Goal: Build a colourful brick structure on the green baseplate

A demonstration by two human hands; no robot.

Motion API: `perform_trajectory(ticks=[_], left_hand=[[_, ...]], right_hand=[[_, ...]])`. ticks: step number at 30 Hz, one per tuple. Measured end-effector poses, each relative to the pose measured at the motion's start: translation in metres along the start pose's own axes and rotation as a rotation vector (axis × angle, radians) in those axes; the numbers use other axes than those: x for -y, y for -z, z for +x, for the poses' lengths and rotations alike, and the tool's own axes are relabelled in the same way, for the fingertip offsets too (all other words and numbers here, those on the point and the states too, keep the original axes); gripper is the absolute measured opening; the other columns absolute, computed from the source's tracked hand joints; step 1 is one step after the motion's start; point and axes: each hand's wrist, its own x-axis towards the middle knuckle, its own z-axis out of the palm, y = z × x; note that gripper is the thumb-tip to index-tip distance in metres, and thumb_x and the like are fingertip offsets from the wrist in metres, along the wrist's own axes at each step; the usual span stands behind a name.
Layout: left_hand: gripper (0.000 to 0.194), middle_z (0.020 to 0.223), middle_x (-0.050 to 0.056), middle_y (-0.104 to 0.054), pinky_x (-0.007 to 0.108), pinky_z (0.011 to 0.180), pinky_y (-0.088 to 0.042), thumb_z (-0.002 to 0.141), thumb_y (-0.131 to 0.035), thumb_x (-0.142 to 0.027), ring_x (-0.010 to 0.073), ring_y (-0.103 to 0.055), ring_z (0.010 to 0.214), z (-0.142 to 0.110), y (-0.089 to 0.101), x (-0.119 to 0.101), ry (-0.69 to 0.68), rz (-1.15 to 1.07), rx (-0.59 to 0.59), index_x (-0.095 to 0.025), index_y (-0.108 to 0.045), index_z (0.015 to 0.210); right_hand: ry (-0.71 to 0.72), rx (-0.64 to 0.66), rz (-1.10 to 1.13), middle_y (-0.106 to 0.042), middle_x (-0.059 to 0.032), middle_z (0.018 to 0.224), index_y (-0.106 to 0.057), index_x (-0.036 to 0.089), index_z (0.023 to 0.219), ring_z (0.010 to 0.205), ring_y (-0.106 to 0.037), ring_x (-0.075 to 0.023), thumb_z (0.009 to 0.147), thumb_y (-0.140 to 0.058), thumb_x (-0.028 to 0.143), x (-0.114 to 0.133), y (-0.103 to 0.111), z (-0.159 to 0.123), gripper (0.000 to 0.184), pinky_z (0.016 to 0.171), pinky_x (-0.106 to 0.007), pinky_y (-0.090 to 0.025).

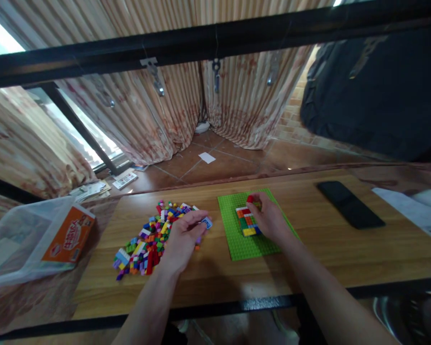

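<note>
On the wooden table lies a green baseplate [233, 247], with a low block of red, white, green, orange, yellow and blue bricks [246, 221] built on it. My right hand [269, 215] is over that build, its fingers pinched on a small red brick [250, 198]. To the left, my left hand [185, 239] is at the right side of a loose pile of mixed toy bricks [151, 244]. Thumb and fingers grip a light blue brick [207, 223] with its underside partly showing. My left hand hides part of the pile.
A black phone [350, 204] lies right of the baseplate, with white papers [409, 206] beyond it. At the far left stands a clear plastic bin [19, 230] with an orange label. A black metal bar [215, 45] with hanging clips crosses above the table.
</note>
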Motion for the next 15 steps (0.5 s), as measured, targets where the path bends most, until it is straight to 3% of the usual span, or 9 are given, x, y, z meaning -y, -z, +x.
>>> perform_trajectory(ticks=[7, 11, 15], left_hand=[[0.029, 0.091, 0.007, -0.073, 0.025, 0.063, -0.052, 0.071, -0.071, -0.03, 0.0161, -0.065, 0.078, 0.009, -0.022, 0.006, -0.03, 0.055, 0.051, -0.016, -0.071, 0.096], [0.023, 0.089, 0.005, -0.074, 0.027, 0.07, -0.053, 0.073, -0.069, -0.027, 0.0161, -0.066, 0.078, 0.016, -0.026, 0.01, -0.12, 0.191, 0.059, -0.017, -0.073, 0.093], [0.019, 0.088, 0.005, -0.074, 0.029, 0.077, -0.052, 0.075, -0.068, -0.024, 0.0174, -0.067, 0.08, 0.021, -0.028, 0.017, -0.194, 0.329, 0.042, -0.017, -0.072, 0.091]], right_hand=[[-0.003, 0.116, 0.017, -0.07, -0.0063, 0.091, -0.058, 0.021, 0.097, 0.081, -0.067, -0.0205, 0.088, -0.052, 0.026, 0.007, -0.004, -0.007, 0.012, 0.076, -0.036, -0.052], [0.039, 0.164, 0.029, -0.071, -0.0058, 0.091, -0.06, 0.022, 0.096, 0.084, -0.066, -0.0209, 0.086, -0.057, 0.027, 0.014, -0.004, -0.02, 0.012, 0.079, -0.038, -0.052], [-0.018, 0.219, 0.135, -0.071, -0.0037, 0.089, -0.06, 0.023, 0.094, 0.081, -0.067, -0.0194, 0.086, -0.057, 0.027, 0.024, -0.004, -0.031, 0.01, 0.076, -0.035, -0.053]])
